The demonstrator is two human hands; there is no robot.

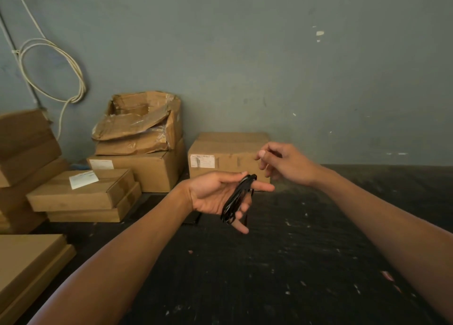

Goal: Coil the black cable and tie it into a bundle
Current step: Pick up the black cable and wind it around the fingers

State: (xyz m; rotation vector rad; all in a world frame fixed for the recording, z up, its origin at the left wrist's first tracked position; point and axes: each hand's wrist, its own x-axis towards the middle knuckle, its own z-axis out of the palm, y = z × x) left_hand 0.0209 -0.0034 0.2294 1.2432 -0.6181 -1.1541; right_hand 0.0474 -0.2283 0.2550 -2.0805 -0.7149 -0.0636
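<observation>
2 bare forearms reach forward over a dark, scuffed table surface [282,263]. We see the left hand [215,194] held palm up with its fingers spread and extended toward the right; the black cable [236,197] lies wound in several loops across these fingers, from the index finger down past the lower fingers, so the coil hangs around the open fingers rather than being clenched in a fist. The thumb lies along the upper edge of the hand, near the top of the coil. We see the right hand [284,164] above and to the right of the coil, apart from it, with its fingers loosely curled and the thumb tip brought toward the index finger; we cannot tell whether it pinches a cable end, since no strand shows between them. Behind the hands, 1 sealed cardboard box [220,150] stands against the grey wall [269,67]. To its left stand stacked cardboard boxes [137,157], the uppermost torn open. 1 looped white cord [51,69] hangs on the wall at upper left.
</observation>
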